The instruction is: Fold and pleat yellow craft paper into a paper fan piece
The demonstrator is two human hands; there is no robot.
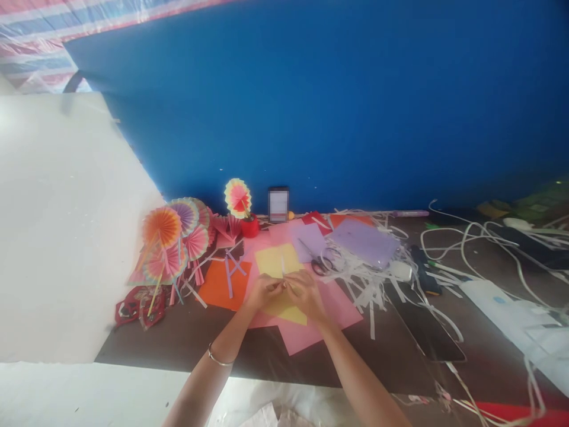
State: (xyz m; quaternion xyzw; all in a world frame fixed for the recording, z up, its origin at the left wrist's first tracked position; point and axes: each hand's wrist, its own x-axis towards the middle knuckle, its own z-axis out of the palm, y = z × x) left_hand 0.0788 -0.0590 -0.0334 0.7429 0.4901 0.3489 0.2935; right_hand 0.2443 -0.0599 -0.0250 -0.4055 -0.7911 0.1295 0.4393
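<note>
My left hand [267, 289] and my right hand [304, 289] meet over a sheet of yellow paper [267, 261]. Both are closed, fingertips pinched close together. A narrow white paper strip [283, 264] sticks up from between the fingertips; its lower end is hidden by my fingers. Under the yellow sheet lie pink paper sheets [297, 339], with an orange sheet [222, 287] to the left. Dark-handled scissors [320, 265] rest just beyond my right hand, beside purple paper [364, 242].
Pleated paper fans [162, 227] cluster at the left, and another fan [237, 198] stands in a red holder [250, 226]. White paper strips [364, 284] are heaped at the right, near a dark phone [429, 332], white cables [466, 237] and a white power strip [511, 320]. A blue panel [333, 107] stands behind.
</note>
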